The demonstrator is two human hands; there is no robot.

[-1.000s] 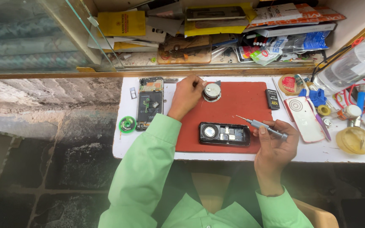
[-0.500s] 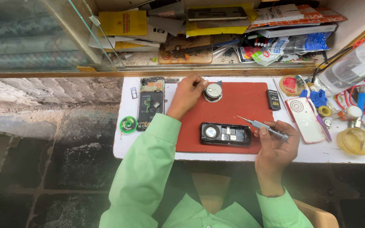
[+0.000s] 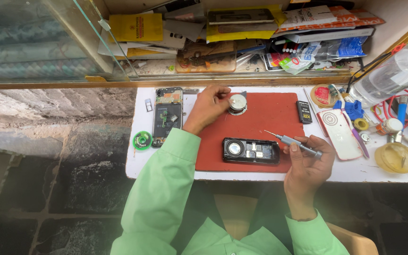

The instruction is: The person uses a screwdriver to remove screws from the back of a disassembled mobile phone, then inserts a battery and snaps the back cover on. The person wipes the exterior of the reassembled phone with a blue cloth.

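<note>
- A slim grey screwdriver (image 3: 294,141) was gripped in the right hand (image 3: 308,163), fingers curled round its handle and the thumb laid along it; its thin tip was pointed up and to the left, above the right end of the opened phone.
- The opened black phone (image 3: 251,151) was laid flat on the red work mat (image 3: 270,118), near the mat's front edge, with a round speaker seen at its left end and its innards exposed.
- The left hand (image 3: 211,106) was placed at the mat's far left corner, fingertips pinched at the edge of a small round metal-topped container (image 3: 237,103).
- A small black battery (image 3: 304,112) was set at the mat's right edge.
- Off the mat to the left, a larger stripped smartphone (image 3: 167,115) was laid on the white table (image 3: 402,177), with a green solder-wick spool (image 3: 142,140) just beside its near corner.
- A white phone back cover (image 3: 341,134) was laid to the right of the mat.
</note>
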